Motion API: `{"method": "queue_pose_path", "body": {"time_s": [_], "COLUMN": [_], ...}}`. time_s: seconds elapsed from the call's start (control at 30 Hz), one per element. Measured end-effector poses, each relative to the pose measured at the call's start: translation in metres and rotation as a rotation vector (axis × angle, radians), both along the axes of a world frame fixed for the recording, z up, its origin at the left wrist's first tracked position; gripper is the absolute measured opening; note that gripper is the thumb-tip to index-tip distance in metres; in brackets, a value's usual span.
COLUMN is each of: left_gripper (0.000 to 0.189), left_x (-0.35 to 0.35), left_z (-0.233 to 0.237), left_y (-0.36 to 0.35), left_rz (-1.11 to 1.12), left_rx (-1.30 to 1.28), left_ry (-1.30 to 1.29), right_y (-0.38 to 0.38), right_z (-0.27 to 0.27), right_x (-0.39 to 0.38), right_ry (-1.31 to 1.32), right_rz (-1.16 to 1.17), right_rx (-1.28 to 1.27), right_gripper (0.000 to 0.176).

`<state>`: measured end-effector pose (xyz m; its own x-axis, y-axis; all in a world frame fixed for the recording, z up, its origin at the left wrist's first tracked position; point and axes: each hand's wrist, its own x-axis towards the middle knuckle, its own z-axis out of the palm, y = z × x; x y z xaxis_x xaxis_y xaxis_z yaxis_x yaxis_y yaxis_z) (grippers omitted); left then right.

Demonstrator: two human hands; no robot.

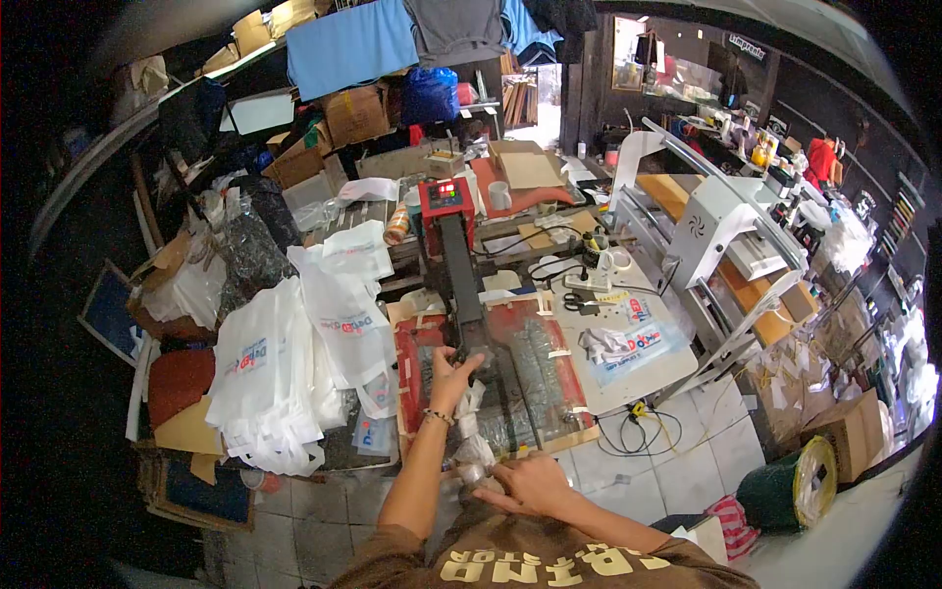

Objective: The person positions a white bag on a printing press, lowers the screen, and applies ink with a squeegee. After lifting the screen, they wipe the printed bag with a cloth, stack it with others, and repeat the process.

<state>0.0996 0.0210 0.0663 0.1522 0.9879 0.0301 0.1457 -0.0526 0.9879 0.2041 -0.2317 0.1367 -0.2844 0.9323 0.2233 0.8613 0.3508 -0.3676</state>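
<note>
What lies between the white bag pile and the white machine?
The head view shows a red-and-black press, then a pale table with scissors on it.

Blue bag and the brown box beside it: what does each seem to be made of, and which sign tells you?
Blue bag: probably thin plastic with a glossy finish, judging by its crinkles and bright highlights.
Brown box: most likely cardboard, matt, from its flat tan sides.

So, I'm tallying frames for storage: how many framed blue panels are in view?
2. One panel leans at the far left, beyond the white bags; the other panel is lower, below those bags. More may be hidden behind or beneath them.
</note>
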Motion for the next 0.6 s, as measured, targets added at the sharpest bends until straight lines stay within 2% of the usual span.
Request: {"method": "queue_pose_path", "body": {"time_s": [0.17,0.4,0.6], "left_gripper": [0.069,0.065,0.07], "left_x": [0.0,0.0,0.001], "left_z": [-0.002,0.034,0.027], "left_y": [0.001,-0.016,-0.015], "left_rz": [0.003,-0.058,-0.061], "left_rx": [-0.019,-0.061,-0.028], "left_ry": [0.02,0.02,-0.023], "right_y": [-0.001,0.0,0.001], "right_z": [0.003,0.006,0.004], "right_x": [0.0,0.001,0.001], "right_ry": [0.024,0.015,0.007], "right_rz": [-0.011,0.013,0.021], "right_rx": [-0.052,-0.059,-0.062], "right_gripper": [0.062,0.06,0.061]}}
